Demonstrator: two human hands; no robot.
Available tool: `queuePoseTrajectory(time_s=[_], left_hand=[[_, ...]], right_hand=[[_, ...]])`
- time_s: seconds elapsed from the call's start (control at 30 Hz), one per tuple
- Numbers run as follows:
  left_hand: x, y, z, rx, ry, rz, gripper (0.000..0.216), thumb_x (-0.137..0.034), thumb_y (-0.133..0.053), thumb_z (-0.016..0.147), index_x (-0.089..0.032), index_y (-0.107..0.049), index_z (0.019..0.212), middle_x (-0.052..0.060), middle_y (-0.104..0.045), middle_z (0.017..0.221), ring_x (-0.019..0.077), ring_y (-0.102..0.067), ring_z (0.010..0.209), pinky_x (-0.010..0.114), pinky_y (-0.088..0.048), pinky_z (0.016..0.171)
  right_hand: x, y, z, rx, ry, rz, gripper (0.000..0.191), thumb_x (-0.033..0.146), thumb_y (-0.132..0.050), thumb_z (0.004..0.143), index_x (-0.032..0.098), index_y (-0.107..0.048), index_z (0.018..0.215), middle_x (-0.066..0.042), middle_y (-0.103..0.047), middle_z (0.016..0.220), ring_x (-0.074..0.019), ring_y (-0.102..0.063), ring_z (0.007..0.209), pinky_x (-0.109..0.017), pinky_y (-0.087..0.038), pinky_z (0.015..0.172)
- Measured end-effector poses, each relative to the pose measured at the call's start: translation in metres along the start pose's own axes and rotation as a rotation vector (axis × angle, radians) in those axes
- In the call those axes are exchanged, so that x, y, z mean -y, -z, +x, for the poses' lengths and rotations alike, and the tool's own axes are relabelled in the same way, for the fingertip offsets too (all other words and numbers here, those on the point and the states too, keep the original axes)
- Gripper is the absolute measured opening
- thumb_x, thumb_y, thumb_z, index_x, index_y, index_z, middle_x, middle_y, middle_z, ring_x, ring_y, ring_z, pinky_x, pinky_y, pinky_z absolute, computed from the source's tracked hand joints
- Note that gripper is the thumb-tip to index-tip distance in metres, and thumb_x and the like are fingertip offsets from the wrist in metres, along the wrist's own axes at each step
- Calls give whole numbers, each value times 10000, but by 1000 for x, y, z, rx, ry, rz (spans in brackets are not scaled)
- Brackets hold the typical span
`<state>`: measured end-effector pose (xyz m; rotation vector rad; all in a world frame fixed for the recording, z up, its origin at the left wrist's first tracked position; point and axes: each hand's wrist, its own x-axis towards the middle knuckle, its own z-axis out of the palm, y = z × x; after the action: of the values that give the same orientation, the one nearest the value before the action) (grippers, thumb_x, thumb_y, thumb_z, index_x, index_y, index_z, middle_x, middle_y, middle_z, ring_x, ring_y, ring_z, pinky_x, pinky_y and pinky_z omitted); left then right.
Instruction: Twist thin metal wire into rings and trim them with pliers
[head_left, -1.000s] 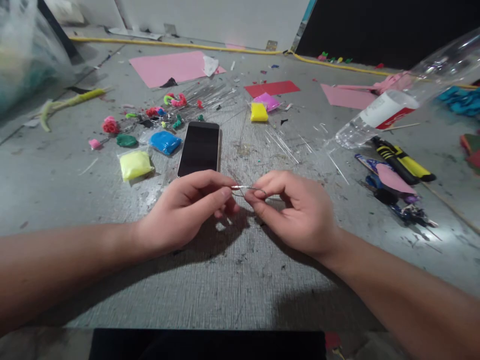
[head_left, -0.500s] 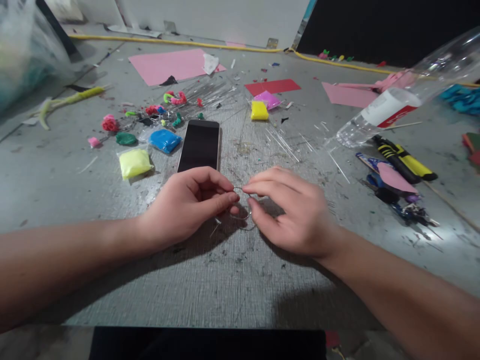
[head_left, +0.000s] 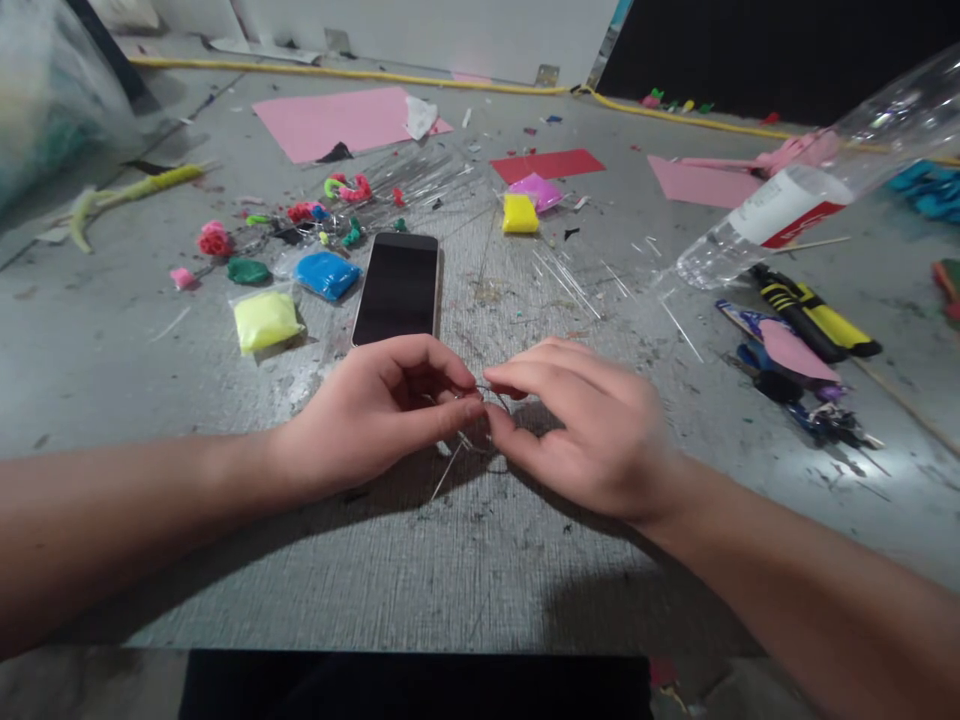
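Observation:
My left hand (head_left: 375, 415) and my right hand (head_left: 585, 425) meet fingertip to fingertip low over the grey table (head_left: 465, 570). Both pinch a thin metal wire (head_left: 457, 455) between thumb and forefinger; one end of it slants down toward the table below the left thumb. A black phone (head_left: 396, 288) lies face up just beyond the left hand.
Bagged clay lies left of the phone: yellow (head_left: 264, 320), blue (head_left: 326, 273), green (head_left: 246, 270). Farther back sit another yellow lump (head_left: 519, 213), pink paper (head_left: 337, 120) and red paper (head_left: 547, 164). A tilted clear plastic bottle (head_left: 795, 205) and a yellow-black tool (head_left: 814, 318) occupy the right. Loose wires litter the middle.
The right hand has rolled palm-down over the wire and closed in on the left hand's fingertips. The wire, straight between the hands a second ago, now bends down below them.

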<state>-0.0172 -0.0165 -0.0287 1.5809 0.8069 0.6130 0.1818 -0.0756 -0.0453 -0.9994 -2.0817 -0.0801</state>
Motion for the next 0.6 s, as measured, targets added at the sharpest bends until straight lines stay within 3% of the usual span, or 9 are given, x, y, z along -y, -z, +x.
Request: queuePoseTrajectory(time_s=[0.13,0.2,0.4,0.5,0.6], left_hand=[[2,0,0,18,-32,52,88,-148,-742,798,-162,-666,840,-22,-684,703,83,-619,604,175,-503,547],[2,1,1,24,-47,65,86,-147,-736,796,-162,-663,838,-16,-686,706,88,-619,606,181,-499,544],[4,1,0,15,-57,41,106,-147,-737,797,-160,-663,873,-11,-680,711,97,-634,624,184,-501,549],[6,0,-2,51,-73,5,134,-153,-741,803,-157,-664,913,9,-708,764,114,-669,682,201,-536,603],[7,-1,-3,55,-94,-29,159,-146,-750,802,-158,-665,936,7,-713,779,112,-675,693,198,-545,615]], right_hand=[[3,1,0,24,-23,8,108,100,-615,923,192,-672,926,-53,-742,811,-185,-665,730,-341,-561,705],[4,1,0,33,-107,77,119,95,-617,918,191,-684,895,-44,-747,802,-171,-678,725,-324,-558,693],[0,-2,6,59,-712,617,63,228,-730,855,182,-710,893,-13,-730,766,-129,-653,623,-262,-519,550],[-5,-2,9,138,-891,892,111,245,-763,815,173,-693,862,21,-669,675,-94,-578,526,-233,-458,480],[-7,-2,9,169,-976,1033,161,267,-799,789,171,-692,864,37,-639,646,-82,-552,514,-216,-424,467]])
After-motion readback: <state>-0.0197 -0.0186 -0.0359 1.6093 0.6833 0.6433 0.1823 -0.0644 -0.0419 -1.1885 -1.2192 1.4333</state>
